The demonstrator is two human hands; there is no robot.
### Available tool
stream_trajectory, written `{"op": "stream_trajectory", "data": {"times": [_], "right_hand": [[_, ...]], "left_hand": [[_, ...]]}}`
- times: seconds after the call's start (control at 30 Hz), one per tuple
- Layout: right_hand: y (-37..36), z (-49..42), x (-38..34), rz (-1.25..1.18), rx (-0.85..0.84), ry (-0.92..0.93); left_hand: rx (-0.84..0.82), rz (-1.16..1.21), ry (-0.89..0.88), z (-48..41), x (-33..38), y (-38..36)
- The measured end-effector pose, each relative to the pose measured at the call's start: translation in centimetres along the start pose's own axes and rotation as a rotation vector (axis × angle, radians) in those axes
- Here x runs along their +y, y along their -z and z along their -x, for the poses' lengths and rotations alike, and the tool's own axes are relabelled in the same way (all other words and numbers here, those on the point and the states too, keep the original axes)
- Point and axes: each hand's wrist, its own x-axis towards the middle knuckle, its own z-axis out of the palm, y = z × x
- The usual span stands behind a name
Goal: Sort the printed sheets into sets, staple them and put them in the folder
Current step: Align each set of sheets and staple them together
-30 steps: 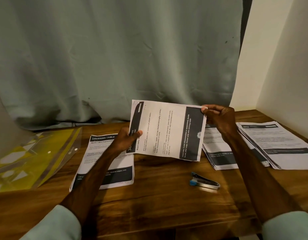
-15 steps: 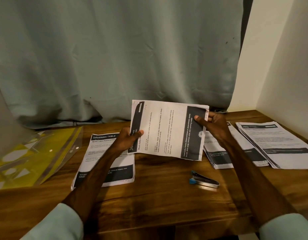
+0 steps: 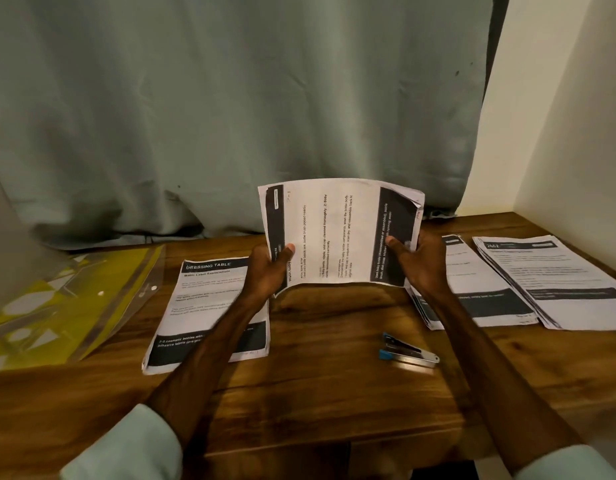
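Note:
I hold a set of printed sheets [image 3: 337, 233] upright above the wooden table [image 3: 317, 393], turned sideways and bowed in the middle. My left hand [image 3: 270, 268] grips its left edge, thumb on the front. My right hand [image 3: 415, 261] grips the right edge, thumb on the dark band. A small blue and silver stapler [image 3: 408, 351] lies on the table below the sheets. Flat on the table to the left is a "Dressing Table" stack [image 3: 209, 306]. Two more paper stacks [image 3: 486, 292] [image 3: 552, 278] lie at the right. The yellow clear folder [image 3: 60, 303] sits at the far left.
A grey-green curtain [image 3: 230, 116] hangs right behind the table's back edge. A cream wall [image 3: 576, 133] closes the right side.
My right hand slid from the sheets' top right corner down to the lower right edge. The sheets rose upright and bowed between both hands.

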Motion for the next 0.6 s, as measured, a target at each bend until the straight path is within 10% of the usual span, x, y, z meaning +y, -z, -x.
{"op": "stream_trajectory", "data": {"times": [0.6], "right_hand": [[-2.1, 3.6, 2.5, 0.174, 0.045, -0.007]], "left_hand": [[0.097, -0.100, 0.020, 3.2, -2.3, -4.1]]}}
